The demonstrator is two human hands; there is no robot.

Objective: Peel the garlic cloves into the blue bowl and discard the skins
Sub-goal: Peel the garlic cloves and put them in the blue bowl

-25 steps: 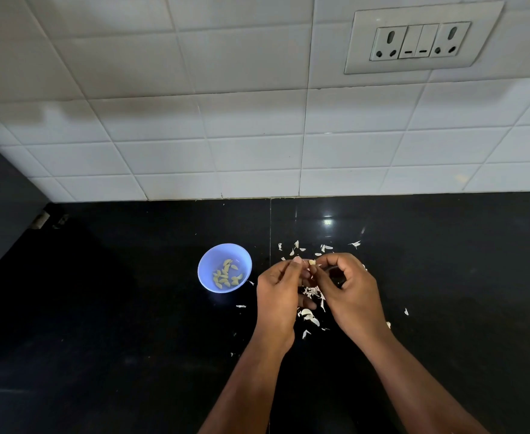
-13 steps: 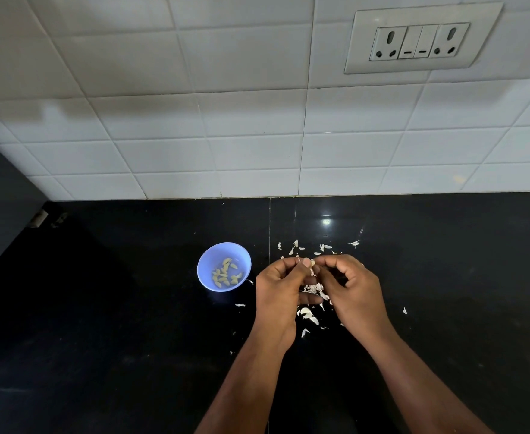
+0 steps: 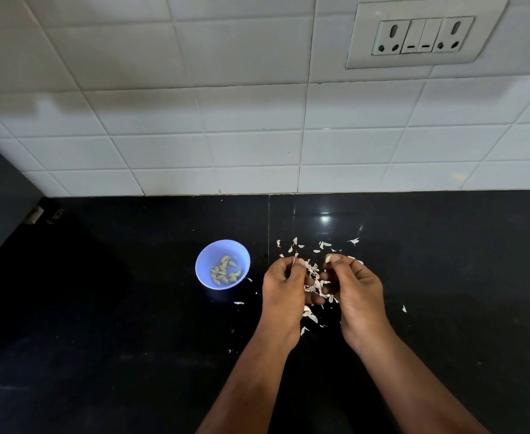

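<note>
At right fingertips, pale garlic clove [image 3: 328,259] is pinched by right hand [image 3: 356,292]; left hand [image 3: 284,288] pinches a skin scrap [image 3: 294,261]. Blue bowl [image 3: 222,264] sits left of both, nearest left hand, w/ peeled cloves inside. Loose skins [image 3: 315,278] litter tabletop [image 3: 132,308] btwn hands.

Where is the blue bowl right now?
In the head view, the blue bowl sits on the black counter, just left of the left hand, with peeled cloves inside.
</note>
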